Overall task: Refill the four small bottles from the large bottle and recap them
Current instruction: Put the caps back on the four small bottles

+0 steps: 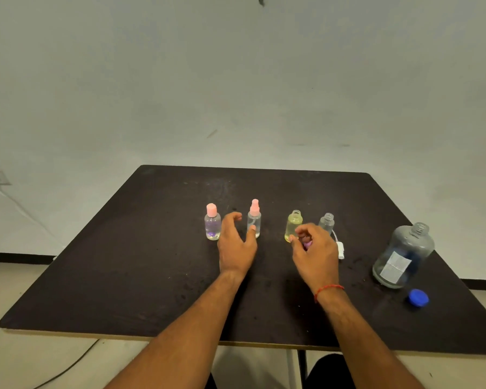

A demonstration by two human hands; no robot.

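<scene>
In the head view, the yellow bottle [293, 224] stands open-necked near the middle of the dark tabletop [124, 262]. Left of it is the spray bottle [254, 219], and further left the pink-cap bottle [212, 221]; both are capped. Just right of it stands the grey bottle [327, 221], also open, with its white spray head [340, 247] lying beside it on the near side. Well to the right and nearer the person is the large bottle [404, 254], uncapped, with its blue cap [418, 297] lying in front of it.

The right hand [316, 254] is just in front of the yellow bottle, fingers curled round a small purple cap [307, 244]. The left hand [236, 242] hangs loosely curved and holding nothing, left of the yellow bottle between the two capped bottles. Whether its thumb touches the spray bottle is unclear.

The small bottles look like thin, light plastic that tips easily and dents if squeezed, so each is best steadied low on the body while its cap is turned at the neck.

The two capped bottles hold clear liquid. The yellow bottle looks filled, though its tint makes this uncertain. The grey bottle's level cannot be read, and the large bottle looks nearly empty.
</scene>
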